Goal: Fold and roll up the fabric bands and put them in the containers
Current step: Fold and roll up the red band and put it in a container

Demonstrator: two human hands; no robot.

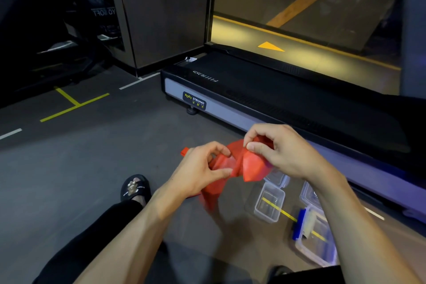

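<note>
Band (250, 165), red, held in mid-air above the floor (92, 168) between both hands; left hand (202, 168) pinches its left part with thumb and fingers, right hand (274, 150) pinches the upper fold at its right end. Loose tail hangs blurred below the left hand. Risk: thin slippery fabric, light pinches, so the fold could spring open or slip out and drop. Tail may snag or tip the open tub (269, 203) just below. Lidded tub (315, 237) nearer the right forearm could get knocked
</note>
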